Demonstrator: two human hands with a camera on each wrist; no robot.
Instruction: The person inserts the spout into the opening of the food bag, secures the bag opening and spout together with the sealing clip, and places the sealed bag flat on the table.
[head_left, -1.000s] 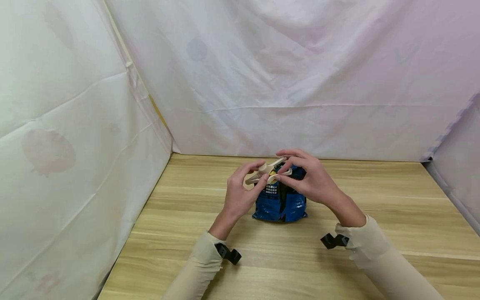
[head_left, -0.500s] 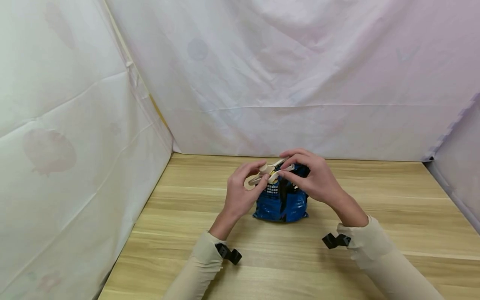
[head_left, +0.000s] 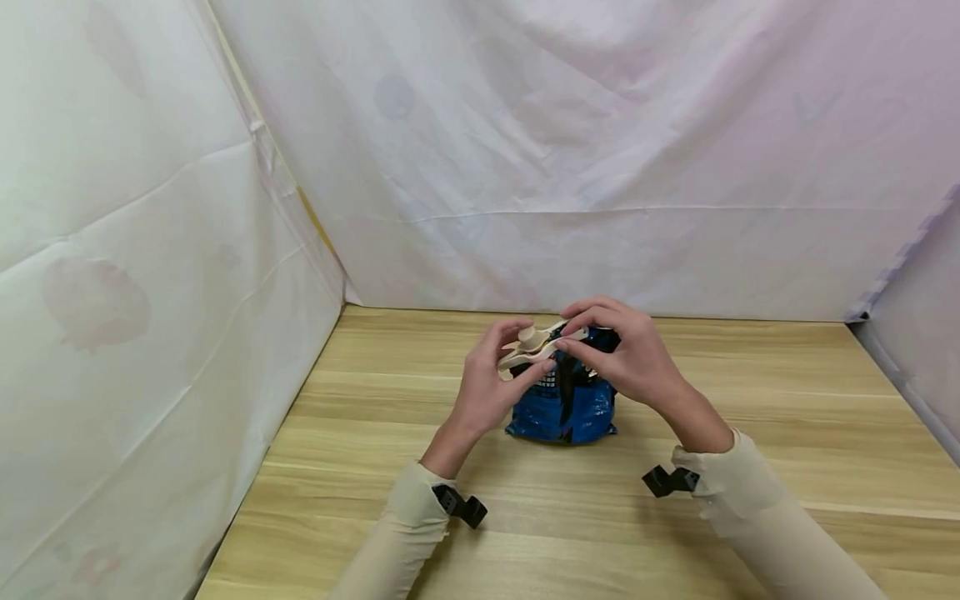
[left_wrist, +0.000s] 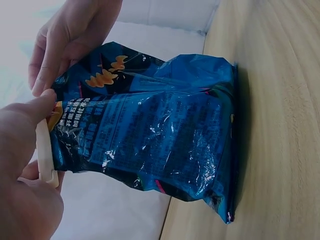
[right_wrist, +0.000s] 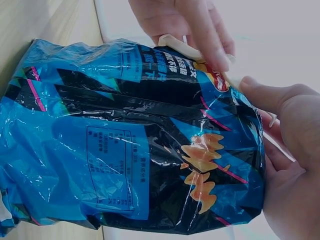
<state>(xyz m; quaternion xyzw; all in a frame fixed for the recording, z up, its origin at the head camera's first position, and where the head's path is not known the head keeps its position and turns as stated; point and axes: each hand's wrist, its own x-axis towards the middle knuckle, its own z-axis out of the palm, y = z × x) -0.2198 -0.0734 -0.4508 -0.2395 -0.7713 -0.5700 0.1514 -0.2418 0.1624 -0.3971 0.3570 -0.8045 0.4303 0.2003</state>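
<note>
A blue and black foil snack bag (head_left: 566, 414), printed with orange crisps, stands upright on the table. At its top sits a cream plastic bag clip (head_left: 517, 359) with a round cap (head_left: 532, 337), its two long arms spread apart. My left hand (head_left: 483, 385) holds the clip's left end between thumb and fingers. My right hand (head_left: 632, 350) pinches the clip's right part at the bag's top. In the left wrist view, one clip arm (left_wrist: 45, 152) runs along the bag's top edge. The right wrist view shows part of the clip (right_wrist: 177, 47) behind the left fingers.
The wooden table (head_left: 360, 433) reaches back to a white cloth wall (head_left: 480, 262). More cloth hangs at the left (head_left: 180, 333) and right. A small black camera mount is on each beige sleeve (head_left: 408, 521).
My left thumb has slid right and down along the clip's front, leaving more of the cap in sight. My right hand has shifted slightly to the right. The bag stays put.
</note>
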